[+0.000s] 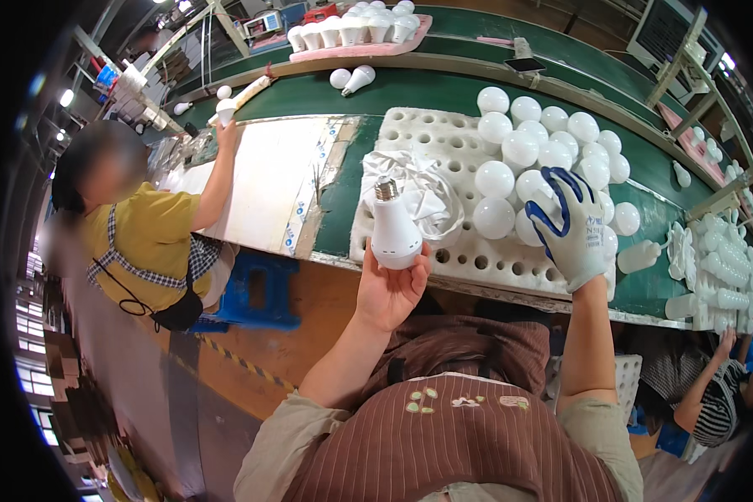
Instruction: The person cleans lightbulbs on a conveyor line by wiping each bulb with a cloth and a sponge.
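Note:
My bare left hand (pixel 393 289) is closed around the lower, rounded end of a white LED bulb (pixel 396 230). The bulb stands upright with its metal screw base on top, in front of a crumpled white cloth (pixel 406 188). My right hand (pixel 576 230) wears a white glove with blue-coated fingers. It reaches over a cluster of round white bulb globes (pixel 520 148), fingers spread apart, touching or just above those beneath it. The globes sit in a white foam tray (pixel 406 125) with rows of holes; the hand hides some of them.
A co-worker in yellow (pixel 146 226) at the left holds another bulb (pixel 225 110). Across the green bench (pixel 297 96) stands a pink tray (pixel 364 48) of bulbs. At the right are a white bottle (pixel 640 256) and another foam tray with bulbs (pixel 722 263). A blue stool (pixel 263 293) stands below.

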Available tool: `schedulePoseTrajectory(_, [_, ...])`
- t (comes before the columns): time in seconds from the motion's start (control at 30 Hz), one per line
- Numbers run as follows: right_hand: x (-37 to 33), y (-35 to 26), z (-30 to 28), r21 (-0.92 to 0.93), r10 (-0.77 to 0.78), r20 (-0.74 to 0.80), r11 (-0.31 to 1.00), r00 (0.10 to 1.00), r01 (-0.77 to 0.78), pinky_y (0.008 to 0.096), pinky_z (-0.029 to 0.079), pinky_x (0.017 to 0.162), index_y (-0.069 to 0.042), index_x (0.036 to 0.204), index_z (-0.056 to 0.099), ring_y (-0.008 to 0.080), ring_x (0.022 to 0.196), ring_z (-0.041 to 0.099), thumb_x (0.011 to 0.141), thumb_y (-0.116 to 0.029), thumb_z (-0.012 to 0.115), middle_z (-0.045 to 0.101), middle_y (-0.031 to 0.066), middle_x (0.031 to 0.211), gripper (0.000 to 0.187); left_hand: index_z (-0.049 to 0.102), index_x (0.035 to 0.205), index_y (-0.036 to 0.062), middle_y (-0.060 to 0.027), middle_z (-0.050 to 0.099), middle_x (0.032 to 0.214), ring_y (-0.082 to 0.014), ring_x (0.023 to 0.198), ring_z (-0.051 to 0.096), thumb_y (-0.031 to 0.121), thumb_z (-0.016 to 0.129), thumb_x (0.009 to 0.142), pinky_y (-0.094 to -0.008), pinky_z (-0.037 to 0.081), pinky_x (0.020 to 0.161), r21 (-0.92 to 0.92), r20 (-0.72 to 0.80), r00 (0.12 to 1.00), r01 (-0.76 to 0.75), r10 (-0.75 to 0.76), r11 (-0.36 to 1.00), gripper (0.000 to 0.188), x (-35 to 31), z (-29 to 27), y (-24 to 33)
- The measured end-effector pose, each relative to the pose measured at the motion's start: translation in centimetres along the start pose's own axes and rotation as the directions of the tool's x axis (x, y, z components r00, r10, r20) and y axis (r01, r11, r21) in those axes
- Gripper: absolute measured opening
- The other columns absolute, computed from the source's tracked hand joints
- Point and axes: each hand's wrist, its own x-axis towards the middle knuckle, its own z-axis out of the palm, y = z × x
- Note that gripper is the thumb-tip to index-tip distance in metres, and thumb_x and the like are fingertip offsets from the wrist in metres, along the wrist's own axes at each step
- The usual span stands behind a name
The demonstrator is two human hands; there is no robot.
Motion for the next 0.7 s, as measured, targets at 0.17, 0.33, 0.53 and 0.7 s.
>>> schedulePoseTrajectory(0.17, [-0.5,1.3,0.8,-0.085,0.098,0.230,0.993,0.968,-0.080,0.0460,0.044,0.102,-0.011,0.127,0.064,0.0344,0.116,0.057,0.090,-0.025,0.067,0.064,0.0125,0.125,0.040,0.042,0.141,-0.0054,-0.0206,0.052,0.125,-0.0271,0.100,0.058,0.047,0.060,0.097,-0.0387,0.057,0.092,-0.115,0.150,0.987,0.071,-0.054,0.991,0.071,-0.6,0.2,1.4])
schedulePoseTrajectory(0.33, [-1.4,1.1,-0.1,-0.038,0.229,0.247,0.973,0.942,-0.227,0.0465,0.046,0.100,-0.011,0.137,0.058,0.0383,0.116,0.058,0.091,-0.025,0.066,0.064,0.0153,0.127,0.049,0.039,0.143,-0.0063,-0.0213,0.052,0.123,-0.0246,0.095,0.056,0.045,0.066,0.095,-0.0374,0.059,0.089,-0.149,0.238,0.963,0.165,-0.127,0.975,0.076,-1.0,0.3,1.1])
schedulePoseTrajectory(0.53, [-2.9,2.0,-1.1,-0.091,0.209,0.155,0.976,0.965,-0.197,0.0431,0.051,0.093,-0.010,0.137,0.058,0.0363,0.108,0.066,0.092,-0.016,0.066,0.068,0.0178,0.122,0.046,0.042,0.142,-0.0045,-0.0208,0.052,0.120,-0.0256,0.096,0.057,0.051,0.060,0.097,-0.0388,0.060,0.086,-0.024,0.083,0.989,0.127,-0.125,0.992,0.074,-0.6,-0.7,0.9])
schedulePoseTrajectory(0.7, [-5.5,-1.5,-1.7,0.554,0.275,-0.013,0.803,0.961,-0.222,0.0325,0.045,0.104,0.004,0.139,0.054,0.0234,0.122,0.062,0.095,-0.003,0.059,0.064,0.0173,0.134,0.044,0.046,0.138,-0.0034,-0.0237,0.056,0.118,-0.0285,0.094,0.062,0.058,0.048,0.100,-0.0397,0.062,0.084,-0.008,-0.040,0.985,0.168,-0.168,0.986,0.073,-0.2,-1.3,-0.2])
